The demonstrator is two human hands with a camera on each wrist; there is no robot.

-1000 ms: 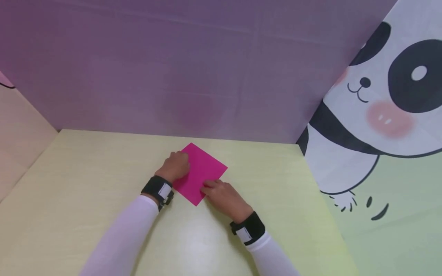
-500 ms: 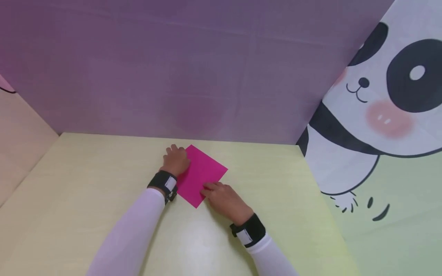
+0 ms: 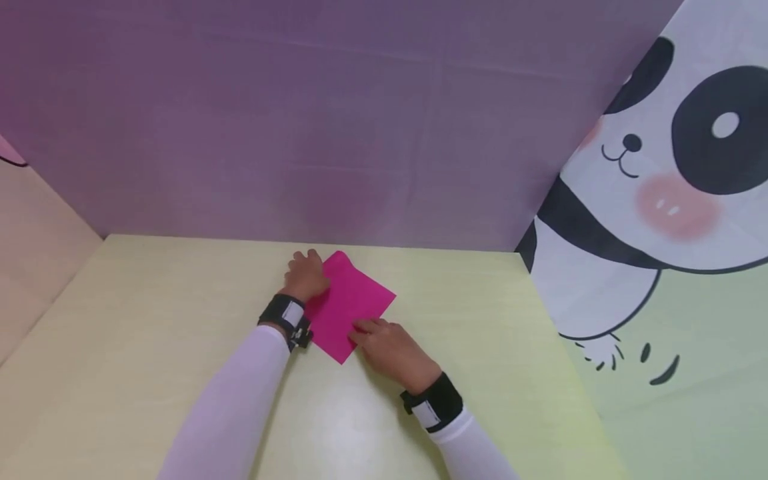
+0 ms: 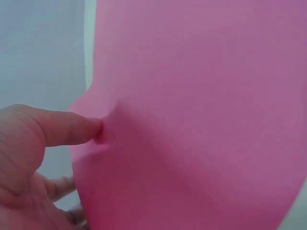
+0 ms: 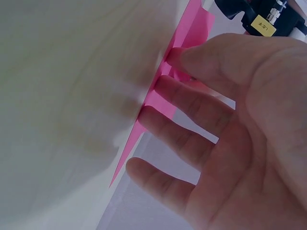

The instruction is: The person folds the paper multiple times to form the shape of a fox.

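Observation:
A square sheet of pink paper (image 3: 351, 293) lies on the table, turned with one corner away from me; that far corner curls upward. At its left edge my left hand (image 3: 305, 277) pinches the paper. In the left wrist view the thumb (image 4: 72, 128) presses on the sheet's face, denting it, while other fingers go behind the edge. My right hand (image 3: 393, 350) is at the near right edge. Its thumb and outstretched fingers (image 5: 177, 134) touch the pink paper in the right wrist view, though the lowest fingertip stands apart from it.
The pale wooden table (image 3: 162, 320) stretches around the paper on all sides. A purple cloth wall (image 3: 270, 133) rises behind its far edge, and a panda-printed cloth (image 3: 648, 200) hangs at the right. Black camera bands (image 3: 435, 400) circle both wrists.
My left hand has shifted slightly right and away from me along the paper's left edge, its fingers spreading behind it. The far corner, flat before, now curls up. The right hand stays put.

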